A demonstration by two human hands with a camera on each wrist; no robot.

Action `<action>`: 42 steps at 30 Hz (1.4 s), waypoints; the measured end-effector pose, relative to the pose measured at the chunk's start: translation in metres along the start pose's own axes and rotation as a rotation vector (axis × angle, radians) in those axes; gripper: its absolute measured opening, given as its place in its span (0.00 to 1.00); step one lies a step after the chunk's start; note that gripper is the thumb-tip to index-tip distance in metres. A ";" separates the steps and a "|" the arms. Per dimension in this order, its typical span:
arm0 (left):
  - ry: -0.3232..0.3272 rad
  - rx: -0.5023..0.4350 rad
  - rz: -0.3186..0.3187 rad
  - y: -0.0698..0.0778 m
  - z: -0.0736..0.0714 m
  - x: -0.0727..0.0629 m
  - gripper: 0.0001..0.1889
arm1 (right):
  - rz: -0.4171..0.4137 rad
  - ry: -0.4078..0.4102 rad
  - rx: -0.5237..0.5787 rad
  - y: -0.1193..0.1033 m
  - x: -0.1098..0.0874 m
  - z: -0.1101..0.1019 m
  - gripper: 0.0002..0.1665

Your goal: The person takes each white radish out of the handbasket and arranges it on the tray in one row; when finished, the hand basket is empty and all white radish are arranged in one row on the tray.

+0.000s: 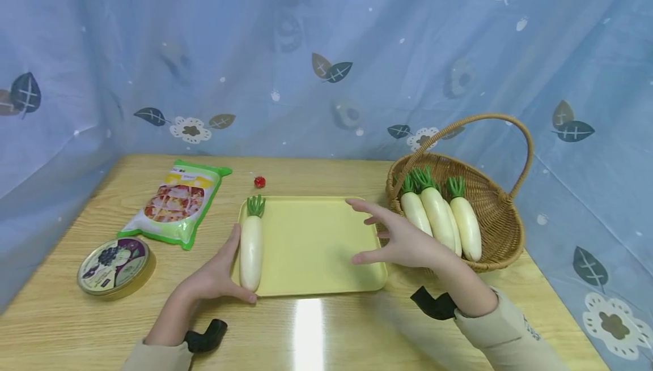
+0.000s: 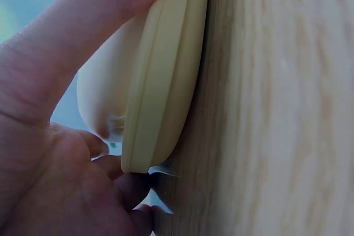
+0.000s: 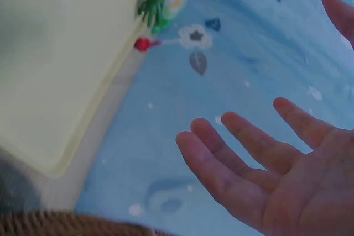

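Two bare hands are at the sides of a pale yellow tray (image 1: 316, 246), which lies flat on a wooden table (image 1: 255, 340). The left hand (image 1: 216, 272) is at the near left corner of this tray: its thumb lies along the near edge and its fingers bend around the left side, so they grasp the rim. One white radish (image 1: 251, 255) rests inside the tray, along the left wall, just beside this hand, with its green leaves toward the far edge. The right hand (image 1: 403, 241) is above the right edge of the tray; its fingers are released, spread apart and slightly bent. To the right there is a wicker basket (image 1: 492, 218) with an arched handle, and in it several more radishes (image 1: 437, 218) lie side by side. On the left of the table, a green-edged plastic bag (image 1: 176, 204) lies behind a round tin (image 1: 113, 266). One small red object (image 1: 259, 182), too small to name surely, is just beyond the tray. A blue patterned cloth (image 1: 285, 105) hangs behind the table.
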State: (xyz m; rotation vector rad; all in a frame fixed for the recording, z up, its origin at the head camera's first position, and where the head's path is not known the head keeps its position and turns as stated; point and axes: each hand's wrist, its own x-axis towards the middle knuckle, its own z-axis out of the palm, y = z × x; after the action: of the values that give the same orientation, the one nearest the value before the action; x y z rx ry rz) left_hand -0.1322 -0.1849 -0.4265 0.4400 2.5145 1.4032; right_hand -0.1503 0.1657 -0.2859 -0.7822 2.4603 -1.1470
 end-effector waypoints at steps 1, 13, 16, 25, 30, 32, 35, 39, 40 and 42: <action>-0.002 0.003 0.000 0.000 0.001 0.001 0.77 | 0.003 0.009 0.004 0.002 -0.004 -0.003 0.52; -0.010 0.002 -0.015 0.004 0.003 0.001 0.77 | 0.017 0.126 -0.025 0.020 -0.033 -0.035 0.49; -0.010 0.007 -0.019 0.004 0.003 0.001 0.77 | 0.040 0.146 -0.035 0.024 -0.039 -0.042 0.47; -0.009 0.009 -0.009 0.003 0.002 0.003 0.77 | 0.030 0.163 -0.033 0.037 -0.053 -0.061 0.44; -0.001 0.006 -0.001 0.003 0.001 0.003 0.77 | 0.051 0.186 -0.055 0.048 -0.057 -0.072 0.45; -0.001 0.010 -0.001 0.003 0.001 0.003 0.77 | 0.060 0.198 -0.060 0.053 -0.059 -0.075 0.45; -0.004 0.020 -0.003 0.002 0.001 0.002 0.77 | 0.071 0.210 -0.061 0.060 -0.060 -0.079 0.46; -0.005 0.020 -0.004 0.001 0.001 0.001 0.77 | 0.080 0.231 -0.067 0.071 -0.058 -0.082 0.45; -0.004 0.019 -0.003 0.001 0.000 0.001 0.77 | 0.082 0.238 -0.067 0.073 -0.058 -0.082 0.45; -0.003 0.019 0.000 0.001 0.000 0.000 0.77 | 0.089 0.248 -0.064 0.078 -0.057 -0.083 0.45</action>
State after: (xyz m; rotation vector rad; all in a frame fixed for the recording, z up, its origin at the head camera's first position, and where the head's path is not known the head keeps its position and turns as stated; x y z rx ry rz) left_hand -0.1322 -0.1844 -0.4257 0.4447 2.5279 1.3783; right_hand -0.1723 0.2916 -0.2912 -0.5702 2.7160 -1.2012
